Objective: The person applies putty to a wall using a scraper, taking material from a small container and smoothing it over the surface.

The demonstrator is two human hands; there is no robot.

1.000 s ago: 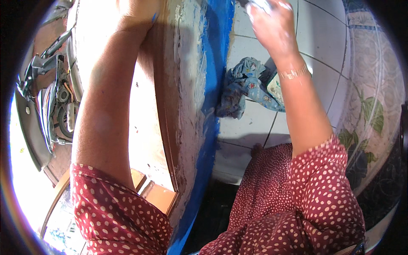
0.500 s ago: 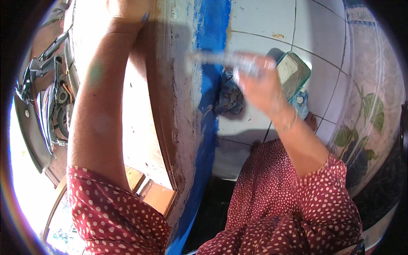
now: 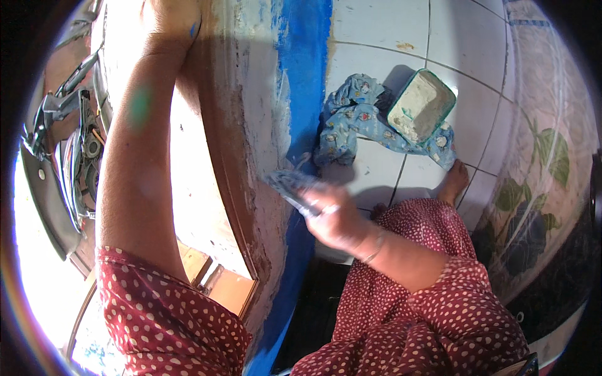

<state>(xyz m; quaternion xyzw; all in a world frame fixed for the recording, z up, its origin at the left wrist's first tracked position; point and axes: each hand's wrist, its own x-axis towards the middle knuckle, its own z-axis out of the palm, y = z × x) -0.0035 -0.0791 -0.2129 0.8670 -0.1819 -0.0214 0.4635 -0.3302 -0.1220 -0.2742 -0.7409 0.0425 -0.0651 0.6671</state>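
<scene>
Sleeves: dark red dotted sleeves (image 3: 166,313) over both arms, nearest the camera; dotted skirt (image 3: 401,263) of the same colour between and to the right.
Right hand: (image 3: 338,219) closed round a flat tool (image 3: 285,183), fingers wrapped on its near end; blurred. Bracelet (image 3: 375,245) on the wrist.
Tool position: over the wall edge, ahead of the fist; contact with the surface can't be told.
Tool axis: slanted, lower right at the fist to upper left at the free end. Free end points left and away from the person, across the patchy strip.
Wall edge: patchy whitish strip (image 3: 251,94), blue band (image 3: 304,75) on its right, brown frame (image 3: 219,125) on its left.
Left hand: (image 3: 170,17) cut off by the top edge, arm stretched forward left of the strip; grip can't be told.
Foot: bare foot (image 3: 454,183), just beyond the skirt hem.
Cloth: blue printed cloth (image 3: 352,119), bunched on white floor tiles (image 3: 467,37), trailing along the tub's near side.
Tub: green-rimmed, rectangular tub (image 3: 448,111), open side up, long axis lower left to upper right.
Tub contents: off-white paste, smeared on the inner walls.
Right side: leaf-patterned curtain (image 3: 552,163).
Far left: motorcycle (image 3: 68,135), partly behind the left arm.
</scene>
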